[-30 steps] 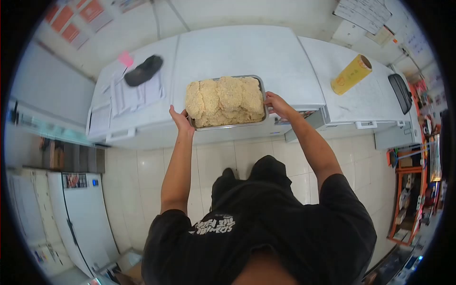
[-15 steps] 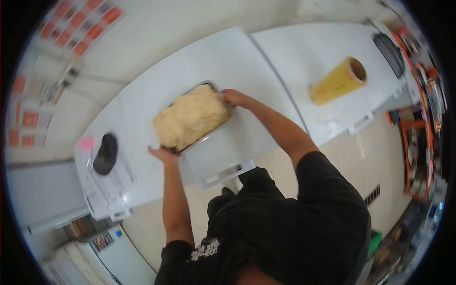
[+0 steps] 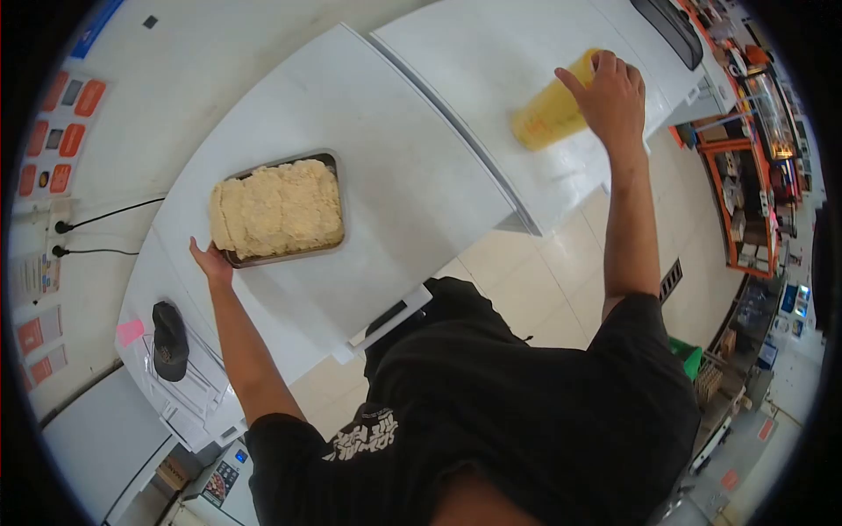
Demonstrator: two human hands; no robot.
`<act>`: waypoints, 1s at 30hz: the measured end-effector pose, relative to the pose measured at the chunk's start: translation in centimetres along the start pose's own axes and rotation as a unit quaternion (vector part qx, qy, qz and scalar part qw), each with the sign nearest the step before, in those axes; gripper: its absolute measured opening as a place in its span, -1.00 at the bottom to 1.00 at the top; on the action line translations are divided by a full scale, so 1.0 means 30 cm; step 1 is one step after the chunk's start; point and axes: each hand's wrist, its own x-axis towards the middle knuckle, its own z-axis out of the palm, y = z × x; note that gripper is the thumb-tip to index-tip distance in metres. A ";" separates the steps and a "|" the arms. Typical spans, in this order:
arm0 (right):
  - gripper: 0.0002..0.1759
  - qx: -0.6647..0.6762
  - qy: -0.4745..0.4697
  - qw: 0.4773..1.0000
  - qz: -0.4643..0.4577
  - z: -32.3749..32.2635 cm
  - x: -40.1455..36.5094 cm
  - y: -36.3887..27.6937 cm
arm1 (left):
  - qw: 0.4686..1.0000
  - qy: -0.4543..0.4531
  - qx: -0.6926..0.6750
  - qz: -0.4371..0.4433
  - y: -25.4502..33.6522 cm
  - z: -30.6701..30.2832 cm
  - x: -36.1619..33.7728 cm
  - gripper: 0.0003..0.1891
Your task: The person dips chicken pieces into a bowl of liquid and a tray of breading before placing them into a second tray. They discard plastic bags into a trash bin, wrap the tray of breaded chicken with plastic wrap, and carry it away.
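A metal baking tray (image 3: 339, 167) heaped with pale, crumbly dough (image 3: 279, 209) lies on the white table at the left. My left hand (image 3: 213, 260) is at its near left corner, with the thumb sticking out and the other fingers partly hidden at the rim. Over on the right, a yellow roll of cling film (image 3: 550, 112) lies on its side. My right hand (image 3: 611, 98) reaches over the far end of this roll, thumb spread wide from the fingers and overlapping it in this view.
A dark cap (image 3: 169, 340) and a pink note (image 3: 130, 331) lie at the table's left end. A black case (image 3: 671, 31) rests at the far right. The white tabletop (image 3: 395, 167) is split by a gap. Orange shelving (image 3: 732, 210) stands beyond.
My right hand has left the tray's right side and moved right to the cling film roll. My left hand stays at the tray's corner. The whole view has shifted and turned.
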 end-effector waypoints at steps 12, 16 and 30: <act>-0.57 0.037 -0.203 0.976 -0.072 0.103 0.055 0.179 | 0.989 0.013 -0.062 0.132 -0.580 0.048 -0.262 -0.85; -0.69 0.140 -0.207 0.968 -0.033 -0.038 0.035 0.168 | 0.992 0.045 -0.116 0.009 -0.561 0.258 -0.430 -0.67; -0.72 0.641 -0.252 0.691 0.220 -0.300 -0.316 -0.374 | 0.997 -0.039 0.044 0.055 -0.138 -0.101 -0.131 -0.82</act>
